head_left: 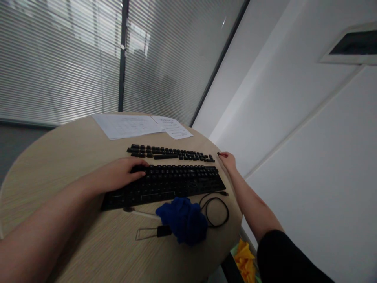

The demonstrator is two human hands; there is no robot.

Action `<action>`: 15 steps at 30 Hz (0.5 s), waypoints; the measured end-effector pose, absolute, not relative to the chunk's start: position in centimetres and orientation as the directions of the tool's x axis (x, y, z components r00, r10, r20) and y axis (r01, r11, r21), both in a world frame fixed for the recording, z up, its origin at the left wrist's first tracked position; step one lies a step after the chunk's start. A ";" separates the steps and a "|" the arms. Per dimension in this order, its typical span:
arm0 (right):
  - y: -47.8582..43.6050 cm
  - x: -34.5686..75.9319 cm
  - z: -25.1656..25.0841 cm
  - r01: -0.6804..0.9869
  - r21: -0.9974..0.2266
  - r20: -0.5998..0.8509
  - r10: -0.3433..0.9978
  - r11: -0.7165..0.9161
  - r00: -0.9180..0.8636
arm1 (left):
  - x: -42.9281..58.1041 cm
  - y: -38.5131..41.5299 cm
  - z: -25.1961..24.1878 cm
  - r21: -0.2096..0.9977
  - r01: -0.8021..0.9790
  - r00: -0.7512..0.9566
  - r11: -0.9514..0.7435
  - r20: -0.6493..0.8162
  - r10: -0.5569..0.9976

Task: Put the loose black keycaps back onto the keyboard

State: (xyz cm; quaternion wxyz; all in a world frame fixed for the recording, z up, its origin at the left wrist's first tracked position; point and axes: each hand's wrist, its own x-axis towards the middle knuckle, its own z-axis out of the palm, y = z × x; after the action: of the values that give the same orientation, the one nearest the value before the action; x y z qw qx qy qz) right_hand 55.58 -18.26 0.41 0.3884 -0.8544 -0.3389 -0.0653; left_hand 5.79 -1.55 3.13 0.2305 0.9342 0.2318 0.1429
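Observation:
A black keyboard (176,182) lies across the round wooden table (59,165). My left hand (123,173) rests flat on the keyboard's far left corner, fingers stretched out. Beyond the keyboard, rows of loose black keycaps (171,152) sit on the table. My right hand (228,160) is at the right end of those rows, fingers pinched on a small black keycap (219,154). A crumpled blue cloth (184,220) lies in front of the keyboard, beside a coiled black cable (216,210).
Two sheets of paper (126,125) lie at the table's far edge. A wire keycap puller (153,232) with a black handle sits near the cloth. Something yellow (244,259) shows below the table's right edge. Window blinds and a white wall stand behind.

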 end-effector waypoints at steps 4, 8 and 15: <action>-24.7 52.1 -1.5 0.575 -0.734 0.361 0.510 -0.361 0.781 | 5.9 -1.4 3.1 0.484 0.379 0.854 -0.789 0.145 0.499; -27.9 48.6 -3.5 0.380 -0.914 0.262 0.508 -0.144 0.821 | 6.0 -1.0 2.7 0.485 0.380 0.854 -0.787 0.143 0.500; -27.9 47.2 -3.8 0.413 -0.887 0.245 0.551 -0.204 0.798 | 5.9 -0.7 2.9 0.466 0.377 0.858 -0.800 0.149 0.492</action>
State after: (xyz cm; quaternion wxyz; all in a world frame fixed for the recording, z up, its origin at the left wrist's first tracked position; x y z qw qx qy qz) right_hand 47.21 -27.85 -3.82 0.5485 -0.7735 -0.3114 0.0627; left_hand 5.90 -0.74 2.90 0.2157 0.9394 0.2313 0.1325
